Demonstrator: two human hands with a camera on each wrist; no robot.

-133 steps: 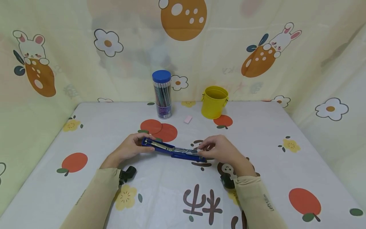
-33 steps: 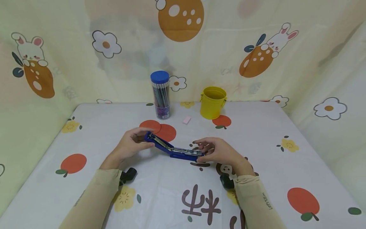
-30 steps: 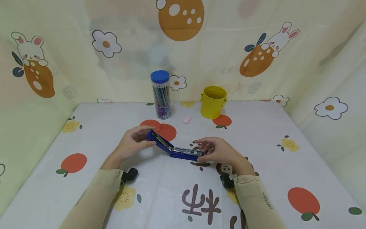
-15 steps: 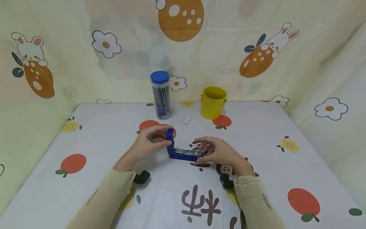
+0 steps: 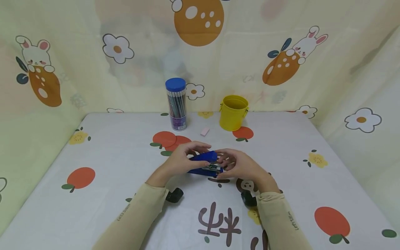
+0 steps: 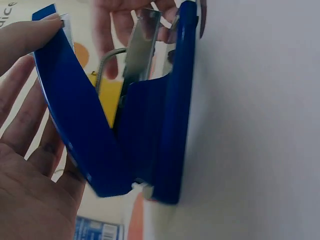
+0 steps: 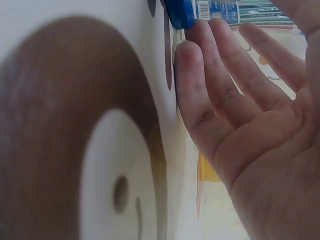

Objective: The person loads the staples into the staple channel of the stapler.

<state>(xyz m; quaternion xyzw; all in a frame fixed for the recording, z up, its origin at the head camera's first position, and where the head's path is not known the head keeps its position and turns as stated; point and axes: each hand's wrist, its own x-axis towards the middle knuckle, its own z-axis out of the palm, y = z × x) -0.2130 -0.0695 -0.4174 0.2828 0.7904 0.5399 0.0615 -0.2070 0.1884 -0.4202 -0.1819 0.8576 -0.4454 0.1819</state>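
A blue stapler (image 5: 203, 172) lies on the table in front of me, its top arm partly raised over the base. My left hand (image 5: 181, 160) grips that top arm, with the thumb on the near side and the fingers on the far side. In the left wrist view the stapler (image 6: 172, 125) forms a narrow V, with the metal staple magazine (image 6: 142, 45) and a thin curved spring between its halves. My right hand (image 5: 245, 168) holds the base's right end between thumb and fingers. Only a corner of the stapler (image 7: 180, 12) shows in the right wrist view, beside the fingertips.
Behind the stapler stand a clear tub of pencils (image 5: 177, 104) with a blue lid and a yellow bucket (image 5: 232, 116). A small pink block (image 5: 205, 131), like an eraser, lies between them. A patterned cloth (image 5: 109, 139) covers the table, and a curtain (image 5: 150, 52) hangs behind.
My left hand has swung the stapler's top arm from lying far back at the left, up through vertical, and over to the right above the base. The right hand has stayed at the base's end.
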